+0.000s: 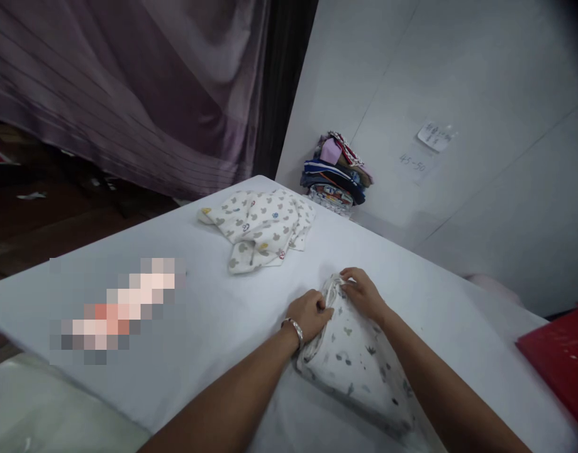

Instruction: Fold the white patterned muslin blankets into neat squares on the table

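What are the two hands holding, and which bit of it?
A white cloth with small grey prints, lying on the table. The left hand and the right hand each grip its bunched far edge.

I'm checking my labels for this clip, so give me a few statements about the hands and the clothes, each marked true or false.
1. The left hand and right hand both grip the white printed garment. True.
2. A bracelet sits on the left wrist. True.
3. The mouse-print garment lies under the right hand. False: it lies crumpled farther off, untouched.
4. The stack of clothes stands mid-table. False: it stands at the far corner, against the wall.
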{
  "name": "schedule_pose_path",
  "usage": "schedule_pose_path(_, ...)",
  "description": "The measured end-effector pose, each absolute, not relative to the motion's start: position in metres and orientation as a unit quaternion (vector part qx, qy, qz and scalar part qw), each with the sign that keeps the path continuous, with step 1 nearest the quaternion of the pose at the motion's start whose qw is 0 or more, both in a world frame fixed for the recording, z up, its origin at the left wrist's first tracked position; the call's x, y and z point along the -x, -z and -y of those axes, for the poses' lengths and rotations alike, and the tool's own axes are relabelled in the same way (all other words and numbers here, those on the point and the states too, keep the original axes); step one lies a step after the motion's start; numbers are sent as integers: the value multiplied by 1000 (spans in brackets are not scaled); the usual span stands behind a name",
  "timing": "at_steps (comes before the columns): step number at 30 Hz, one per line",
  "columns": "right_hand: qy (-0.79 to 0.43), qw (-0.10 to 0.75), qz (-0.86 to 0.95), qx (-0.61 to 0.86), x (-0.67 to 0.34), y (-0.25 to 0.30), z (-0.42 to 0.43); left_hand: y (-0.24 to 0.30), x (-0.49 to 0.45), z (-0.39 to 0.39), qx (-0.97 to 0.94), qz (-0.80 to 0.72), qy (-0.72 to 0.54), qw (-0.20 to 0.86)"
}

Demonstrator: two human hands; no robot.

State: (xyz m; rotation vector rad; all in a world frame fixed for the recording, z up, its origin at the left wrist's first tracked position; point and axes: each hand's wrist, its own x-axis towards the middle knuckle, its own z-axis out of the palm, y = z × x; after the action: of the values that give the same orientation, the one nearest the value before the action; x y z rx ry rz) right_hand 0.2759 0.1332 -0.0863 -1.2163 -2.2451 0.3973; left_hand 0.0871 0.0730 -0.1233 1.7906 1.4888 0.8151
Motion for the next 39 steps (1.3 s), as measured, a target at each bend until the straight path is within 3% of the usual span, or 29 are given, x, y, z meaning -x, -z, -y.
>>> schedule_pose_path(5,-207,265,774,536,-283,84,-119,123,-87,-73,-684,-566,-320,333)
schedule_pose_path(9,-292,201,729,586,-279,79,-138,123,-87,-73,-682,-567,-322,332)
schedule_pose_path(14,-257,164,752,584,-272,79,-159,125,-88,-73,-681,-566,-330,327)
schedule_pose_path(23,-141,237,806,524,-265,79,-138,128,-88,-74,-684,-563,-330,325)
schedule_pose_path(29,-203,253,773,546,-268,82,-139,129,-88,-74,-680,-566,-330,329)
schedule_pose_path(32,-241,222,751,573,-269,80,-142,128,-88,-74,-681,-565,-333,327)
schedule_pose_path(39,-179,244,791,532,-268,77,-137,128,-88,-73,-683,-563,-332,324)
